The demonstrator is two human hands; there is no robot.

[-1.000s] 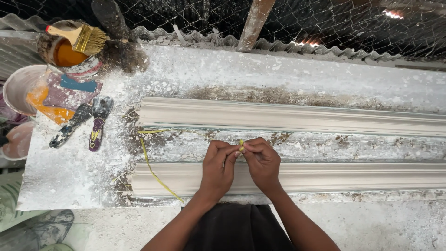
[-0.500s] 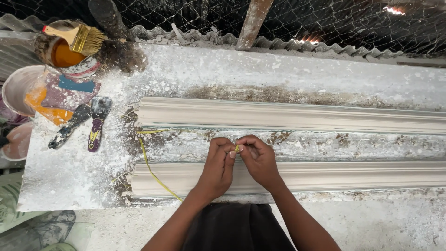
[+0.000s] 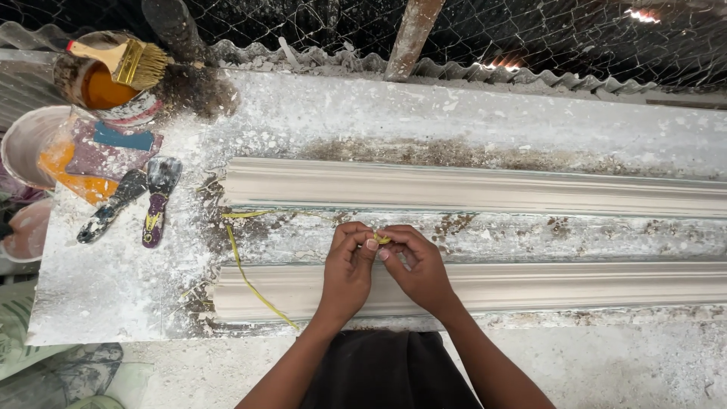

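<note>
Little has been moved since the earlier frames: a yellow strip point(image 3: 381, 238) is still pinched by the left hand point(image 3: 348, 269) and right hand point(image 3: 415, 266) above the near moulding point(image 3: 575, 284). It could be snapped if pulled hard. Far left, an orange-filled can point(image 3: 95, 87) is seen on the desk point(image 3: 113, 295).

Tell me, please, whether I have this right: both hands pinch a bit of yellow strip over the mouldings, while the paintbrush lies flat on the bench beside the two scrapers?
Not quite. The head view shows the paintbrush resting across the top of the tin of orange liquid, not on the bench. The rest holds: the left hand and right hand pinch the yellow strip over the mouldings, and the two scrapers lie on the bench.
</note>
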